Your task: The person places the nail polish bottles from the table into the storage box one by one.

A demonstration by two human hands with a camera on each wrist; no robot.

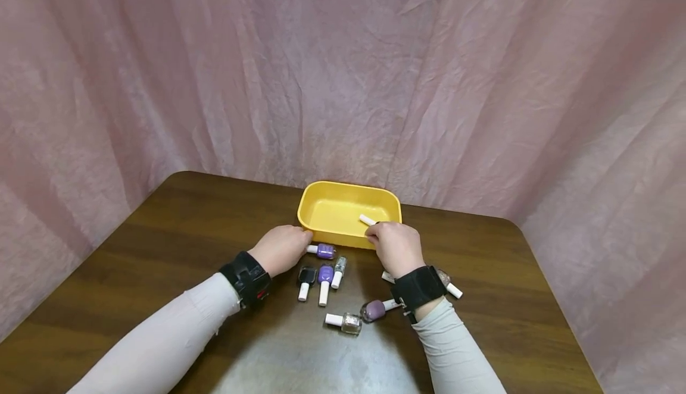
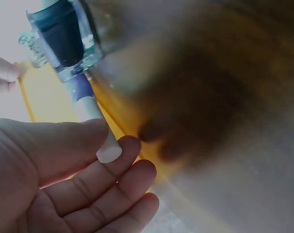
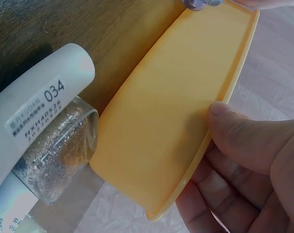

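Observation:
My left hand (image 1: 284,249) pinches the white cap of a purple nail polish bottle (image 1: 326,251) between thumb and fingers, just in front of the yellow container (image 1: 351,240). In the left wrist view a dark nail polish bottle (image 2: 62,36) overlaps the purple one. At the container's front right, my right hand (image 1: 399,246) grips the rim, its thumb against the outer wall and the other fingers curled behind it. A white-capped nail polish bottle (image 1: 367,219) lies inside by those fingertips, its body hidden. The right wrist view shows a glitter nail polish bottle (image 3: 59,150) nearby.
Before the container lie more bottles: a dark one (image 1: 307,275), a purple one (image 1: 325,274), a glittery one (image 1: 340,265), a clear glitter one (image 1: 351,323) and a mauve one (image 1: 373,310). A pink curtain (image 1: 354,84) hangs behind the wooden table (image 1: 214,215).

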